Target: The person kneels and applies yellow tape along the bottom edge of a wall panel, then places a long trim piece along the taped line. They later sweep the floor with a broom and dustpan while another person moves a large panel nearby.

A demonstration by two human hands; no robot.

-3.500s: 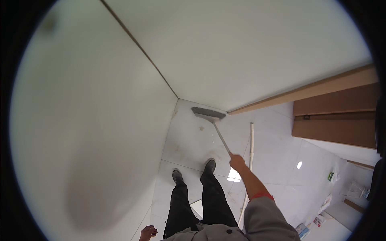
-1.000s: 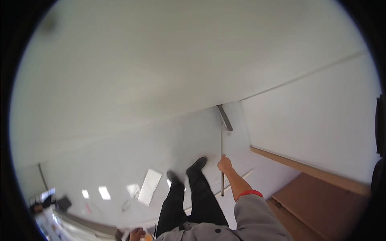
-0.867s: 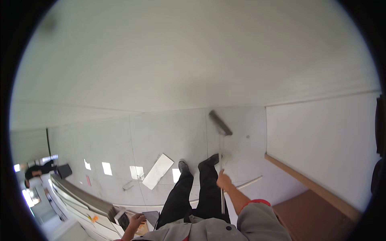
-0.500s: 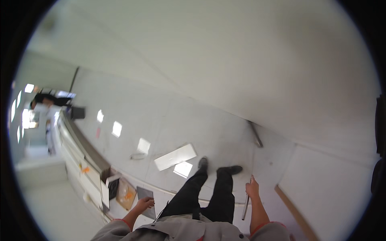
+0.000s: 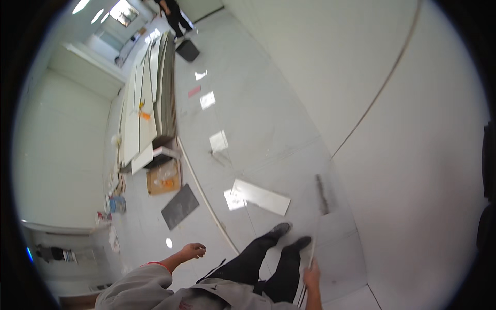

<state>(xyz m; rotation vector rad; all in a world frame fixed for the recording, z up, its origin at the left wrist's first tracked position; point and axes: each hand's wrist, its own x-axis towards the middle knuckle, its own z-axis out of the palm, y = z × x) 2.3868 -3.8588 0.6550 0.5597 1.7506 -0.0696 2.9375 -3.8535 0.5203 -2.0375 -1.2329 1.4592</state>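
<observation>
My right hand (image 5: 311, 276) is wrapped round the long pale handle of a broom (image 5: 313, 240) at the lower right. Beyond my shoes, the dark, narrow broom head (image 5: 322, 195) rests on the floor near the white wall; it is slightly blurred. My left hand (image 5: 194, 251) hangs at the lower left, fingers loosely bent and nothing in them. Past that hand, a dark grey panel (image 5: 180, 206) lies on the floor. A long white panel (image 5: 261, 196) lies flat in front of my feet.
A tall stack of boards (image 5: 164, 93) stands on the left, with a cardboard box (image 5: 164, 178) at its near end. A thin white strip (image 5: 202, 188) runs along the floor. A dark bin (image 5: 187, 50) and another person (image 5: 175, 18) are far off. A white wall (image 5: 413, 170) rises on the right.
My view has swung leftward, so the board stack, bin and other person show more fully. The broom head has shifted along the floor beside the wall. My right hand still grips the handle.
</observation>
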